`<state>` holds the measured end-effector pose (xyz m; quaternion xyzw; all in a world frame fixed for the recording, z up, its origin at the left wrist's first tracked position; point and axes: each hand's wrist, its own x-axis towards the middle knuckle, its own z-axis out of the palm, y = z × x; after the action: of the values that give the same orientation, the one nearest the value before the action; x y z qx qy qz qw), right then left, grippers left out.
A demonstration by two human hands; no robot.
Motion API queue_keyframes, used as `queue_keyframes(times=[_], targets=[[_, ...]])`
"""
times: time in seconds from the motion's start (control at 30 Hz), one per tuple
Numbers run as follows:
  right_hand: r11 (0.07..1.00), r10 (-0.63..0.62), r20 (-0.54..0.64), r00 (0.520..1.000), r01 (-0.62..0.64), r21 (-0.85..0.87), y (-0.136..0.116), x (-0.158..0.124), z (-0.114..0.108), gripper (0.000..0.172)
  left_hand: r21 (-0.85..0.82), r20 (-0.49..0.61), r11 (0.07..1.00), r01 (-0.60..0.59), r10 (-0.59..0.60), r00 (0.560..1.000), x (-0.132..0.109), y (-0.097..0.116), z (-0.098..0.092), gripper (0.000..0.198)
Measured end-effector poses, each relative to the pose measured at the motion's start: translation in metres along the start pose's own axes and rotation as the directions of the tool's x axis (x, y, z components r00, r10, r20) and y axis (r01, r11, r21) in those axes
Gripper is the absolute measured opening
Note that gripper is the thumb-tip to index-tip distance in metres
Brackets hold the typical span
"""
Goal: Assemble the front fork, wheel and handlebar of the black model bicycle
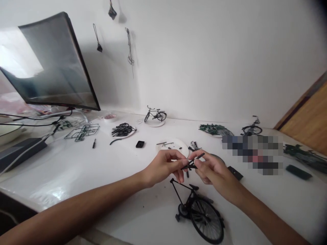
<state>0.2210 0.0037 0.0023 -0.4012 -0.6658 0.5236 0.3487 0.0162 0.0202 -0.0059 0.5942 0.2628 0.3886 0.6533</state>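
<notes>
White desk (76, 173) below; left hand (163, 166) and right hand (214, 170) pinch black model-bicycle part (193, 164), long axis toward upper right.

At lower centre, a model bicycle (201, 217) is all black; just above, a slim plastic part (192, 166) is black too; the glossy tabletop (76, 170) is white.

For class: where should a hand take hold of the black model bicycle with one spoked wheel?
Probably the thin black top tube of the model bicycle, from above: the open frame triangle leaves finger room, while the black spoked wheel looks delicate.
</notes>
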Motion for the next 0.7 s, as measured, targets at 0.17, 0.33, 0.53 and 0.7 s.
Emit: queue_keyframes(times=[0.17,0.33,0.53,0.7], targets=[[0.984,0.009,-0.052,0.999,0.0,0.18,0.007,0.006,0.006,0.031,-0.063,-0.003,0.997,-0.047,0.047,0.999,-0.001,-0.002,0.01,0.034],[0.985,-0.062,-0.071,0.996,0.072,0.157,0.001,0.005,0.012,0.033,-0.028,-0.118,0.994,-0.109,0.105,0.988,-0.002,-0.008,0.02,0.029],[0.985,-0.169,-0.177,0.969,0.164,-0.046,0.0,0.008,0.005,0.032,0.049,-0.162,0.987,-0.156,0.162,0.973,0.0,-0.009,0.011,0.025],[0.977,-0.192,-0.32,0.928,0.149,-0.153,0.009,0.013,-0.005,0.031,0.307,-0.15,0.927,-0.217,0.273,0.95,-0.003,-0.002,0.001,0.028]])
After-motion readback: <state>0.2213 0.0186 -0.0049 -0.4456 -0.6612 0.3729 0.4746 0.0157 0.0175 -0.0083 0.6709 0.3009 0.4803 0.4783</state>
